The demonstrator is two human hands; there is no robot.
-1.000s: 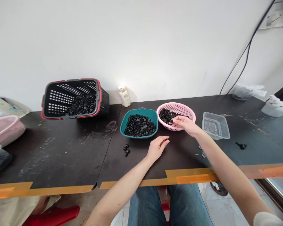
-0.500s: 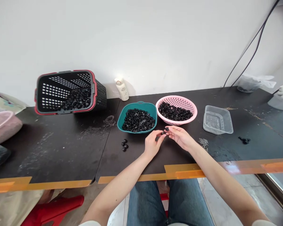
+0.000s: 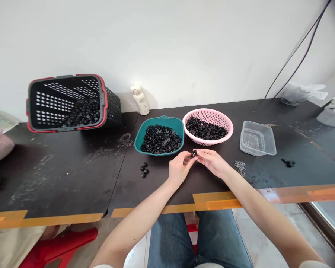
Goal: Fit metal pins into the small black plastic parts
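Note:
My left hand point(image 3: 178, 168) and my right hand point(image 3: 211, 161) meet fingertip to fingertip over the black table point(image 3: 72, 175), just in front of two bowls. Both pinch a small black part point(image 3: 194, 153) held between them. Behind the hands stand a teal bowl point(image 3: 159, 139) and a pink colander point(image 3: 208, 126), each heaped with small black round parts. A little cluster of black parts point(image 3: 143, 170) lies on the table left of my left hand.
A black-and-red perforated basket point(image 3: 69, 102) lies tipped at the back left with black parts inside. A clear plastic tray point(image 3: 257, 138), small metal pins point(image 3: 240, 165) and a white bottle point(image 3: 140, 99) are nearby. Orange tape point(image 3: 217, 199) lines the table's near edge.
My right hand left the pink colander with a black part and came down to meet my left hand. The left hand rose off the table and now pinches the part too.

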